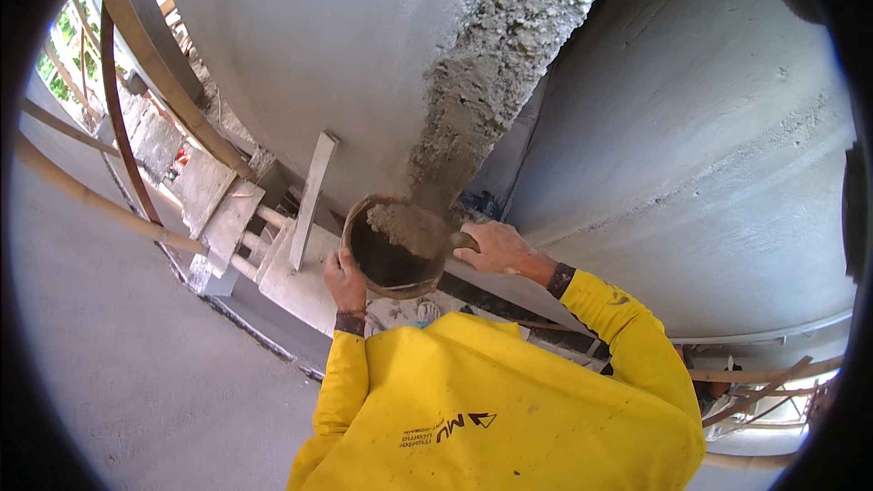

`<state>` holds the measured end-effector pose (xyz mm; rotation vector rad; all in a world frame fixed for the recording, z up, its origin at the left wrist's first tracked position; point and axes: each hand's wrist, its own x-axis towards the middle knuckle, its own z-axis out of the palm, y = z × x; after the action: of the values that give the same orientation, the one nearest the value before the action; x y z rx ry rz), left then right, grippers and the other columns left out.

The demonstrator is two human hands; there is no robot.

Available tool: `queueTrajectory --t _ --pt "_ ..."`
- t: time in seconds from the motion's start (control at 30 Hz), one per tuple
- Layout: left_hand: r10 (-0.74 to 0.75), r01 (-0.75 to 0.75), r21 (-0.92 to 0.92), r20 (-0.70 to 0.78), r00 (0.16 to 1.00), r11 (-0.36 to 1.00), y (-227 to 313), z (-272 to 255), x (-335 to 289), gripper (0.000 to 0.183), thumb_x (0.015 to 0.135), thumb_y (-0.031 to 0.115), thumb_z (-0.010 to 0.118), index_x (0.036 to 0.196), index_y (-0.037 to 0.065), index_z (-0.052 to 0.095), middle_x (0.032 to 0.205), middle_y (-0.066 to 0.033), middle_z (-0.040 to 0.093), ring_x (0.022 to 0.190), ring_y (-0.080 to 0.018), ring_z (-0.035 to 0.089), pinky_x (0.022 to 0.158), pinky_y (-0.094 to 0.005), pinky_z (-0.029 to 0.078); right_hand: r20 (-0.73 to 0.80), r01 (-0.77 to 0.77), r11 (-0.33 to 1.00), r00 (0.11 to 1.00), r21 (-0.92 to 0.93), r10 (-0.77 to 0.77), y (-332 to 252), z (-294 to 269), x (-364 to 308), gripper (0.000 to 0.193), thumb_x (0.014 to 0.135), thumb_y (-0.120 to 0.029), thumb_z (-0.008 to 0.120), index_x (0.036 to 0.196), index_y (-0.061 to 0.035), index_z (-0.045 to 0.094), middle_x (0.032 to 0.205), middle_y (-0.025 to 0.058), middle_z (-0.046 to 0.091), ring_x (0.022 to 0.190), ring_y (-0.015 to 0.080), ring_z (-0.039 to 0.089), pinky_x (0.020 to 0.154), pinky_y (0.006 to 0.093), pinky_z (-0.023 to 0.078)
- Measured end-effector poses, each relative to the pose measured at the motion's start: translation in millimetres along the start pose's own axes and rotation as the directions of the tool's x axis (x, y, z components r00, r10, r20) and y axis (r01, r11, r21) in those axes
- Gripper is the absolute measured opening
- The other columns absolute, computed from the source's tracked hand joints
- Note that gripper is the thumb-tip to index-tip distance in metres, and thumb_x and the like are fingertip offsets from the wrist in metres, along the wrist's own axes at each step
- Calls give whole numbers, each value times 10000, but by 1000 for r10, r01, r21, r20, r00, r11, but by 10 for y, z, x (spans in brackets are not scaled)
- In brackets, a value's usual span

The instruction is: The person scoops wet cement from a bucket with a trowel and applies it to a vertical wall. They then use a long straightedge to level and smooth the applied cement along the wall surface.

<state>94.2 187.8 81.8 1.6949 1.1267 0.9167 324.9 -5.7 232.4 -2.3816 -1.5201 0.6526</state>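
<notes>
My left hand (346,284) grips the left side of a round, dark mortar bowl (389,291), fingers closed at its rim. In my right hand (506,249) is the handle of a trowel (462,242), held at the bowl's right side. A heap of wet grey mortar (411,227) lies at the trowel's end, over the bowl's opening, and hides most of the blade. Just beyond the bowl rises a strip of rough, freshly laid mortar (482,91) along the edge of a wall.
Smooth grey plastered walls (300,55) stand on both sides of the rough strip. A straight, pale batten (314,200) leans left of the bowl. Bamboo poles (109,209) and scaffold planks (229,223) cross at the left. More poles (773,391) show at the lower right, beside a partly visible person.
</notes>
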Motion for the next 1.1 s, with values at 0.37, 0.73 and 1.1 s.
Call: queueTrajectory --t 0.37,0.73,1.1 --pt "-147 149 2 -147 978 989 -330 -417 -171 403 1061 277 505 808 -37 493 689 -117 499 667 -218 457 635 -401 411 294 339 875 847 344 -444 -503 -1867 -292 415 906 -359 653 1139 -15 661 754 161 649 761 291 657 684 389 495" --pt "-211 240 63 -304 929 969 -412 -764 -523 387 1072 253 493 780 0 466 693 -44 463 664 -140 415 599 -339 382 -201 -12 994 979 107 34 188 -3208 -407 450 978 -470 616 1089 -38 676 864 52 620 758 124 593 637 285 507" --pt "-265 278 -4 -313 912 961 -396 -664 -514 401 1074 271 485 786 -8 489 706 -45 490 688 -147 439 628 -346 408 -444 -163 965 894 -204 58 633 -618 -146 355 919 -239 663 1209 -95 519 1013 119 561 924 348 645 755 452 540"
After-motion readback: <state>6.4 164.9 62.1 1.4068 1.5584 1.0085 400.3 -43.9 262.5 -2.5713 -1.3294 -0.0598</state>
